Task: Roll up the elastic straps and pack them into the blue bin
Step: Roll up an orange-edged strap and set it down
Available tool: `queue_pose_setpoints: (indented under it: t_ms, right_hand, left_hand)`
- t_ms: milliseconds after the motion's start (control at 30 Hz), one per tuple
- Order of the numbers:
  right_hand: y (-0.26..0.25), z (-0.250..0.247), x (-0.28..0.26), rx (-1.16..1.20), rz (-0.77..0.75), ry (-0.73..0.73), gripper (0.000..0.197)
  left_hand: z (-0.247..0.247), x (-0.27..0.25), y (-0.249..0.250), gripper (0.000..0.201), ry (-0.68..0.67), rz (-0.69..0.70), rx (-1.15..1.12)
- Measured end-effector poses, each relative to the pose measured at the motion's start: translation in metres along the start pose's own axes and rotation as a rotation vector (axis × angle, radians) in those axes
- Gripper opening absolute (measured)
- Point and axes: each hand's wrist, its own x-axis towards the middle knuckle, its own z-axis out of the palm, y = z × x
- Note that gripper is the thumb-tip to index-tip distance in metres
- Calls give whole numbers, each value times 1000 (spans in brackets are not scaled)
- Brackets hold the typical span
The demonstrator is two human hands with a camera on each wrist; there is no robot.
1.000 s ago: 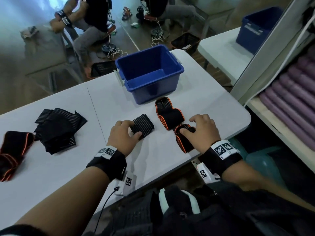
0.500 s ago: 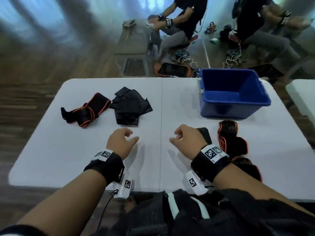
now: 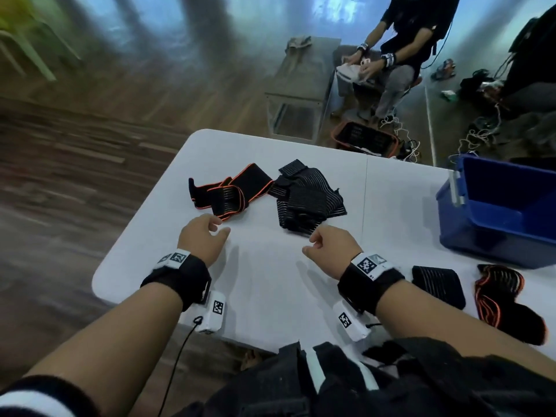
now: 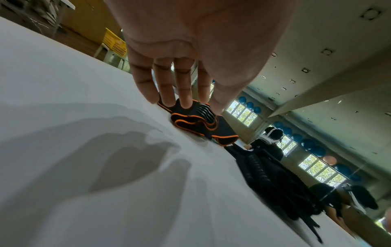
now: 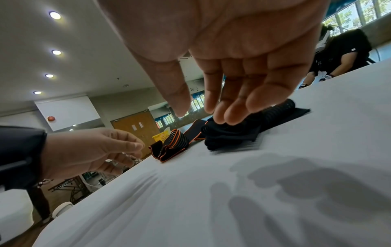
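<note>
— Straps: where are they?
— Orange-edged strap (image 3: pixel 224 192) and plain black strap pile (image 3: pixel 307 200) lie loose mid-table (image 3: pixel 270 290); two rolled straps (image 3: pixel 437 285) sit nearer the blue bin (image 3: pixel 496 212)

— And the hands?
— Left hand (image 3: pixel 200 236) and right hand (image 3: pixel 334 246) hover just short of them, fingers relaxed, holding nothing

Both forearms are extended forward side by side, each wrist banded in black, the left hand (image 3: pixel 201 237) and right hand (image 3: pixel 334 244) held palm down and apart, fingers loosely curled, nothing being gripped by either.
</note>
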Motion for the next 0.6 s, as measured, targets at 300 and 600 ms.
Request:
queue_pose_setpoints:
  t_ms: [300, 600]
  right_hand:
    - [-45, 27, 43, -47, 12, -13, 16]
    - [-37, 32, 48, 11, 160, 63, 15]
  left_hand:
    - [20, 72, 15, 27, -83, 225, 2]
    - [39, 100, 29, 16, -175, 249, 119]
